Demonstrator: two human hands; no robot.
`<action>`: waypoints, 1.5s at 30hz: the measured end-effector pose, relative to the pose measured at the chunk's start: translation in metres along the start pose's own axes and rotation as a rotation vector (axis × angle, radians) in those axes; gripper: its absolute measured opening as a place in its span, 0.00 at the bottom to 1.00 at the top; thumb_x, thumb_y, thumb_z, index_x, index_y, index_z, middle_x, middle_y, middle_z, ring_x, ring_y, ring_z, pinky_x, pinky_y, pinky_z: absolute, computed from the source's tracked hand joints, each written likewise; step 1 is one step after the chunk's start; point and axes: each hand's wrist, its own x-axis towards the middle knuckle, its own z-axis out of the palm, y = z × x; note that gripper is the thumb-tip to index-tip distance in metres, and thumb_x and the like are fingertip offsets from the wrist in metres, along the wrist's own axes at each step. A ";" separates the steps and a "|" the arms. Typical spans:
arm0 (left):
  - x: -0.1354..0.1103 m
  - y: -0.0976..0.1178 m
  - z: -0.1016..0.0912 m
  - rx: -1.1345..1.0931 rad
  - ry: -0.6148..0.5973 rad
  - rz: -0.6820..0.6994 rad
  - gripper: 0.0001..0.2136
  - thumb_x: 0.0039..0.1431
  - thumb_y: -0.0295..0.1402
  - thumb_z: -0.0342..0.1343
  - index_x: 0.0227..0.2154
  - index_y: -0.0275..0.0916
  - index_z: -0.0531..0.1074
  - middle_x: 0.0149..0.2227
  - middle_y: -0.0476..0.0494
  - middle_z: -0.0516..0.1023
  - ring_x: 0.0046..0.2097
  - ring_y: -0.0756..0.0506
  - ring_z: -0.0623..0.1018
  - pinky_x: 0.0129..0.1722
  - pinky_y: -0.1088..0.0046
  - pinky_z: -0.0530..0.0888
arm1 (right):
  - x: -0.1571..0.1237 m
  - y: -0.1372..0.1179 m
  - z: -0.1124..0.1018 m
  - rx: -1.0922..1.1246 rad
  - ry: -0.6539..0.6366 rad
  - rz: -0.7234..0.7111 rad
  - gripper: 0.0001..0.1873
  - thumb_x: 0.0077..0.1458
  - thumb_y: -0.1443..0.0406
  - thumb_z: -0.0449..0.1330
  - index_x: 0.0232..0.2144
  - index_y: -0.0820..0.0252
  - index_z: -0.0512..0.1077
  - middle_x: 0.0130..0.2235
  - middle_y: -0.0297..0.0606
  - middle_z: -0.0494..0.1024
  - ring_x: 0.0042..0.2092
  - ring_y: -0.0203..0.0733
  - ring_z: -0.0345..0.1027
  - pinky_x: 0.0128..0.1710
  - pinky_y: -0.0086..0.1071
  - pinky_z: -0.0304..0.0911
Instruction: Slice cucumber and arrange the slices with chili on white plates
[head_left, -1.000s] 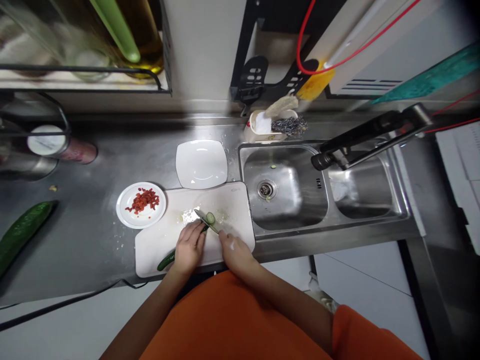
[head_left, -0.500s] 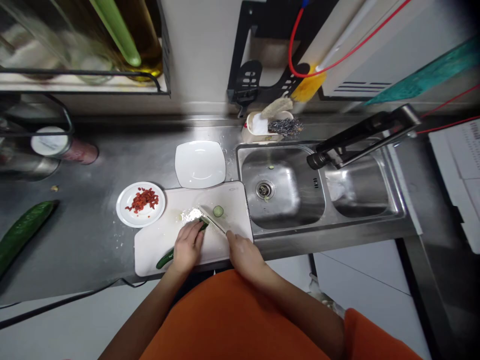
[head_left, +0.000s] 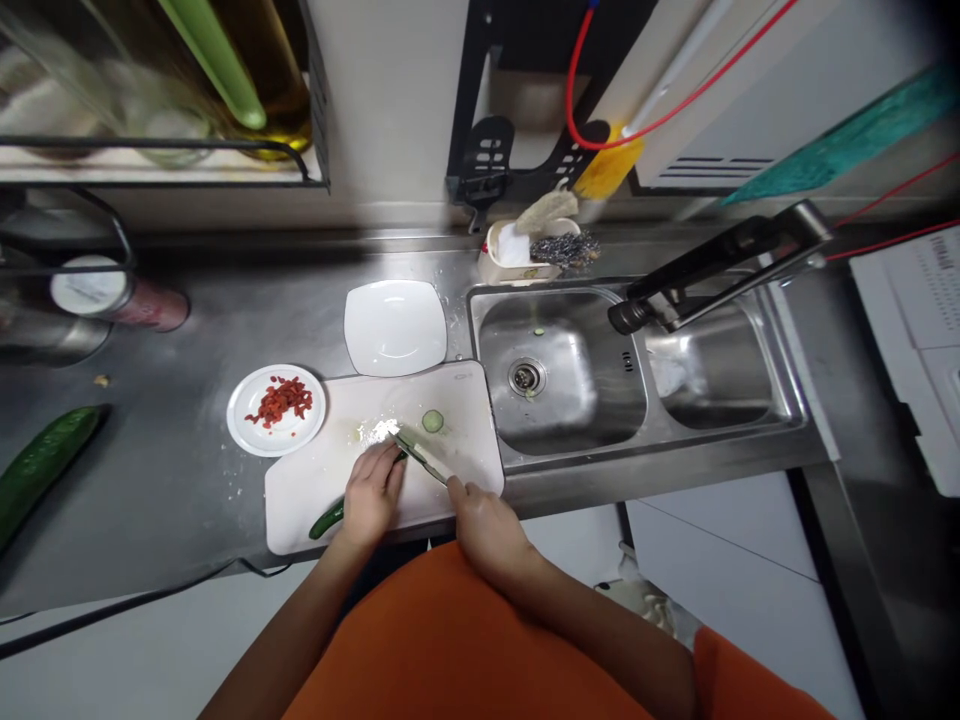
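Note:
My left hand (head_left: 372, 492) is closed over a cucumber (head_left: 327, 518) that lies on the white cutting board (head_left: 300, 500). The cucumber's middle is hidden under my fingers; its near end sticks out at the lower left. In my right hand (head_left: 486, 520) is the handle of a knife (head_left: 420, 457), whose blade slants up and left to the cucumber's far end by my left fingertips. A round cucumber slice (head_left: 433, 421) lies flat on the board, a little beyond the blade.
Behind the board stands a white square plate (head_left: 395, 328). A small round plate (head_left: 238, 410) with red chopped bits overlaps the board's left corner. To the right is a steel sink (head_left: 577, 375) with a black faucet (head_left: 675, 270). Another cucumber (head_left: 45, 470) lies far left.
The knife blade has swung left and nearer to the cucumber's far end, and its face shows darker. My left hand keeps its hold; the whole view has shifted slightly.

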 end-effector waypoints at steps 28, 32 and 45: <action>0.003 0.001 -0.001 -0.006 -0.015 0.007 0.12 0.61 0.32 0.48 0.45 0.38 0.71 0.45 0.40 0.76 0.48 0.43 0.74 0.52 0.61 0.69 | 0.010 -0.008 -0.008 0.001 -0.029 0.003 0.18 0.57 0.76 0.43 0.45 0.61 0.65 0.39 0.44 0.76 0.42 0.43 0.72 0.37 0.29 0.63; 0.004 0.003 -0.002 -0.008 -0.017 0.002 0.12 0.61 0.32 0.48 0.45 0.38 0.71 0.46 0.40 0.76 0.48 0.43 0.74 0.52 0.60 0.69 | 0.016 -0.010 -0.004 -0.016 -0.014 0.002 0.17 0.58 0.75 0.42 0.45 0.62 0.65 0.38 0.44 0.76 0.41 0.44 0.72 0.36 0.29 0.63; 0.006 0.005 -0.003 -0.007 -0.025 0.012 0.12 0.61 0.30 0.48 0.46 0.38 0.71 0.46 0.41 0.76 0.49 0.43 0.74 0.54 0.60 0.68 | 0.040 -0.012 0.009 0.097 0.031 -0.018 0.20 0.58 0.76 0.39 0.46 0.63 0.66 0.38 0.48 0.76 0.40 0.47 0.71 0.37 0.34 0.63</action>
